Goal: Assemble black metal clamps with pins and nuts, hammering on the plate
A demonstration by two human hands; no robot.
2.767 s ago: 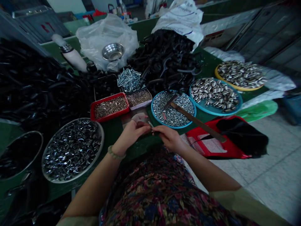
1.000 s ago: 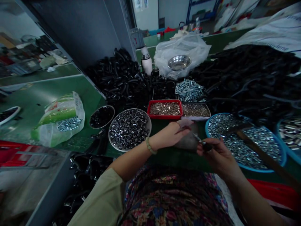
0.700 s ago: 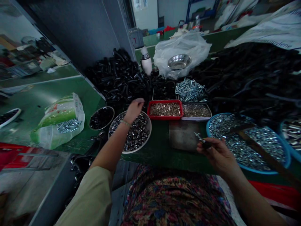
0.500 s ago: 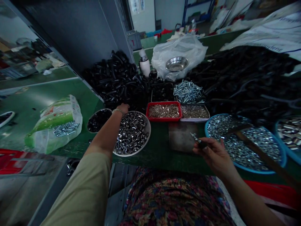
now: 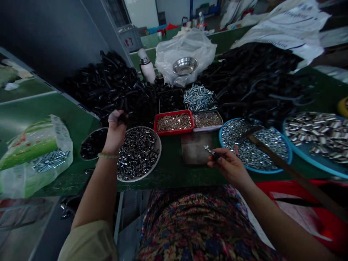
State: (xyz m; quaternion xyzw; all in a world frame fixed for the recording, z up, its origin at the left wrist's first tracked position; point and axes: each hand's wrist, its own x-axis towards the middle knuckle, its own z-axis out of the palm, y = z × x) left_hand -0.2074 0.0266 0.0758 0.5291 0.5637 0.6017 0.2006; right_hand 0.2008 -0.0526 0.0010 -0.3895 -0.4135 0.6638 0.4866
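My left hand (image 5: 116, 127) is raised at the front of a heap of black curved parts (image 5: 108, 85), its fingers closed around a dark piece (image 5: 123, 118) that looks like one of them. Below that wrist sits a round tray of shiny metal rings (image 5: 138, 154), with a bowl of small black parts (image 5: 94, 143) to its left. Over the right edge of a flat metal plate (image 5: 197, 148), my right hand (image 5: 228, 165) pinches a small part with a silvery screw-like tip (image 5: 208, 149) and a black body. Its far end is hidden by the fingers.
A red tray of small pins (image 5: 174, 122) and a pile of screws (image 5: 199, 98) stand ahead. To the right, a hammer (image 5: 272, 156) lies across a blue basin of small metal parts (image 5: 290, 157). A thermos (image 5: 147, 70) stands behind; a plastic bag of screws (image 5: 51, 159) lies left.
My left hand has lifted from the edge of the black heap and now shows a dark piece in its fingers. The view has shifted right; the right hand keeps its hold near the plate.
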